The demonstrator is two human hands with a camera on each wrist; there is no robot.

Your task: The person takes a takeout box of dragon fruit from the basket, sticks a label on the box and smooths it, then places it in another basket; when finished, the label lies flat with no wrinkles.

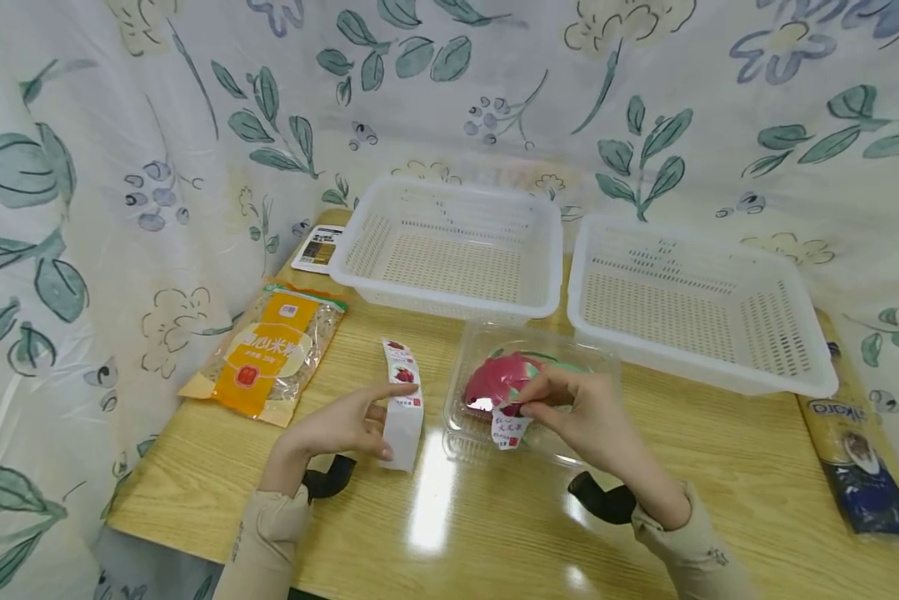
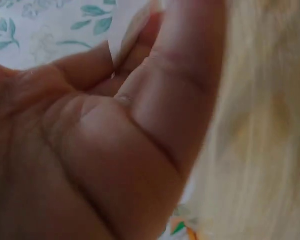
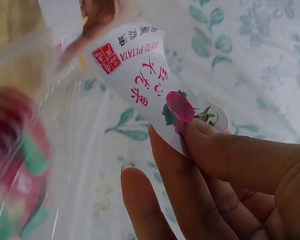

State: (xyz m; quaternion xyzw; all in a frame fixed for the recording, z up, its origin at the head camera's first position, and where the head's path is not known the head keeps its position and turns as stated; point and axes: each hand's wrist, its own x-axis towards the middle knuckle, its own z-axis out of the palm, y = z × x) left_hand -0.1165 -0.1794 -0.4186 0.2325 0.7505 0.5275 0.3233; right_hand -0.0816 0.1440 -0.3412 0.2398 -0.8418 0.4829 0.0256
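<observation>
Between thumb and forefinger, my right hand (image 1: 580, 408) pinches a single white label sticker (image 3: 145, 75) printed with a red pitaya. The sticker (image 1: 509, 429) hangs over the near side of a clear plastic box (image 1: 456, 417). Inside that box lies a pink dragon fruit (image 1: 497, 379) with green scales; it also shows, blurred, in the right wrist view. To the left, my left hand (image 1: 344, 425) holds a strip of label stickers (image 1: 402, 429) with its fingers curled about the strip's left edge. The left wrist view shows mostly palm and thumb, with some white paper behind the fingers.
Two white perforated baskets (image 1: 449, 296) (image 1: 704, 367) stand behind the box. An orange bag of rice noodles (image 1: 269, 350) and a small black-and-white packet (image 1: 317, 250) lie at the left. A gold and blue bag (image 1: 861, 467) lies at the table's right edge. Floral curtain surrounds the wooden table.
</observation>
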